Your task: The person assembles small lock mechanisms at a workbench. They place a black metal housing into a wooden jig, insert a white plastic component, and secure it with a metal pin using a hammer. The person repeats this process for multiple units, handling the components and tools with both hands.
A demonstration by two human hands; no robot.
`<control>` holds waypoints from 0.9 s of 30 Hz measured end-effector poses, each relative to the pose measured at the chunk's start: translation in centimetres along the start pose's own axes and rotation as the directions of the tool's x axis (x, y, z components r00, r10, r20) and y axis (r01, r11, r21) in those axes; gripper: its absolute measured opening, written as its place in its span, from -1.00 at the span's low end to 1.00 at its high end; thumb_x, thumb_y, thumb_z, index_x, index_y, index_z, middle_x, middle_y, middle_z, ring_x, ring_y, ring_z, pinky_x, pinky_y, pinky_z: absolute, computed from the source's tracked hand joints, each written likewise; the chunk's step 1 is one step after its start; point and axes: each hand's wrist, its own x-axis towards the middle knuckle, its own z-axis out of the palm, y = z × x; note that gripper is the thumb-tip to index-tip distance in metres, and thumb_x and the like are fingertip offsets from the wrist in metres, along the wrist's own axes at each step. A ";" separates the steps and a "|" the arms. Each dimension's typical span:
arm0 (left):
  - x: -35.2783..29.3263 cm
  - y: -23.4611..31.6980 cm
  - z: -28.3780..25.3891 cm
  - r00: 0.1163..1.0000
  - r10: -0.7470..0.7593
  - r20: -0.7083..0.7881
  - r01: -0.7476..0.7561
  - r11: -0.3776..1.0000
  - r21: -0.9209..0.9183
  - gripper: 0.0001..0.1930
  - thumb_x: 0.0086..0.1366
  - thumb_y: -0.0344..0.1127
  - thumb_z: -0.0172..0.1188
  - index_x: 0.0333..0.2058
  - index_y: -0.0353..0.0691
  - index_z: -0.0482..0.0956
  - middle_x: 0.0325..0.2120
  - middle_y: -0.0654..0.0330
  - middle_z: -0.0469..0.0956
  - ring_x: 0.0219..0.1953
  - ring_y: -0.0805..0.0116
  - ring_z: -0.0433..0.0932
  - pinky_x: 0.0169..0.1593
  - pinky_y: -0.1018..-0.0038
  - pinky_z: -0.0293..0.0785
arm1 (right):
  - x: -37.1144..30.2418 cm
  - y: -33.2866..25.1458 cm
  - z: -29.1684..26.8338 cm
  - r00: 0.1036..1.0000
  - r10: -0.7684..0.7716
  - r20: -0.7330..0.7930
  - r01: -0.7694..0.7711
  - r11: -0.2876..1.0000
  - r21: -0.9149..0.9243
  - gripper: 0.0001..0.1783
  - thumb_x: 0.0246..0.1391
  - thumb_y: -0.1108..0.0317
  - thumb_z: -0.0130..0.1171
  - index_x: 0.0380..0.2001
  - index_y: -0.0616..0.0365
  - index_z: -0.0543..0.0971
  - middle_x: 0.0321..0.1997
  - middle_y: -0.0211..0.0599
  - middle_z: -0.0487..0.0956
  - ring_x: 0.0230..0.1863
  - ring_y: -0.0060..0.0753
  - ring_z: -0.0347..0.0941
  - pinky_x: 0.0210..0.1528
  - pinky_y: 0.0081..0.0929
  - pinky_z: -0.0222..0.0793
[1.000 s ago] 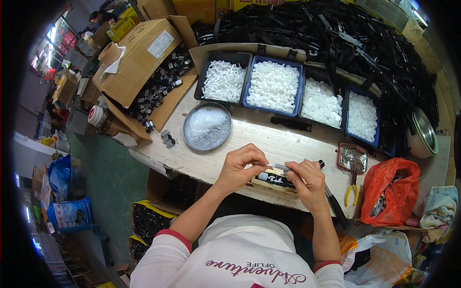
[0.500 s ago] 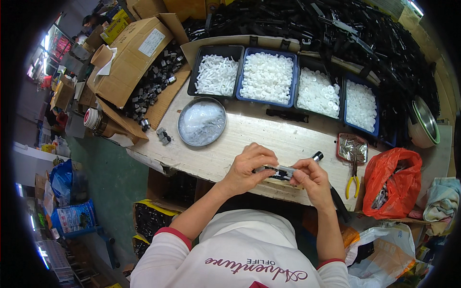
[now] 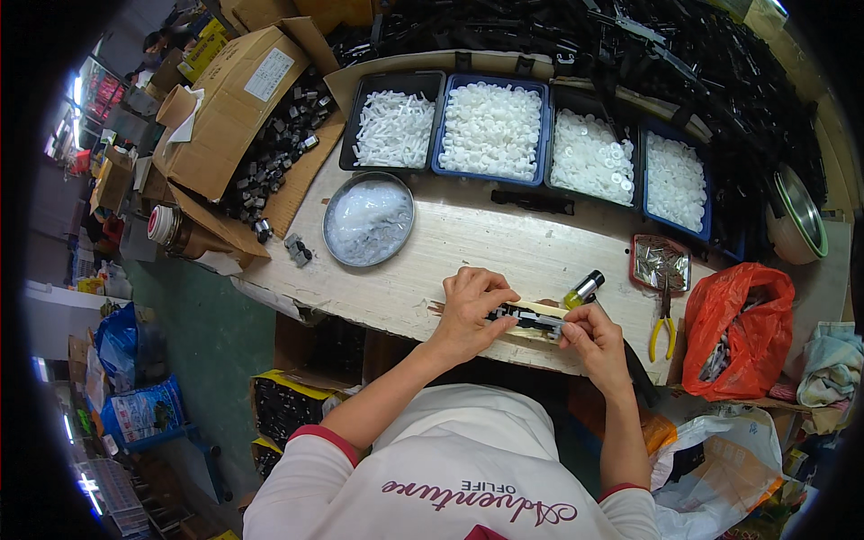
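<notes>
Along the near edge of a pale, scuffed table [image 3: 459,234], a slim black-and-grey part [image 3: 529,320], lengthwise from left to right between two bare hands. In the left hand [image 3: 472,310], its left end, with thumb and fingers drawn narrow around it; in the right hand [image 3: 596,335], its right end, between thumb and fingertips pinched close together. Just beyond, near the right hand, a short black tube [image 3: 587,286] with a yellow-green end. Across the back of the table, in one row, a black tray [image 3: 382,168] of small white rods, a blue tray [image 3: 490,179] of round white pieces, a dark tray [image 3: 589,194] of white rings, and a second blue tray [image 3: 675,228] of smaller white pieces. In front of the row, at left, a round metal dish [image 3: 364,263] with a clear, glossy substance inside; at right, a red-rimmed tray [image 3: 635,261] of thin metal pins, yellow-handled pliers [image 3: 663,333] with tips at its near side, then a bulging red plastic bag [image 3: 736,333]. Behind, a broad heap of black parts [image 3: 612,54]. At the table's left end, a tilted cardboard box [image 3: 229,108] with dark metal pieces [image 3: 283,148] in its mouth. Farther left, a green floor [image 3: 193,315], blue bags [image 3: 144,409], and dim, crowded clutter toward the bent rim of the view.
</notes>
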 end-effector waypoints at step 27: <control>-0.1 0.0 0.0 1.000 0.004 0.000 -0.004 1.000 0.010 -0.69 -0.12 -0.29 0.33 -0.31 -0.12 0.57 -0.32 0.29 0.42 -0.19 0.35 0.29 -0.10 0.40 0.05 | 0.6 0.4 0.9 0.999 0.030 0.019 -0.031 0.999 0.039 -0.93 0.08 0.48 0.03 -0.38 0.26 0.39 -0.53 -0.46 0.44 -0.49 -0.72 0.36 -0.41 -0.74 0.26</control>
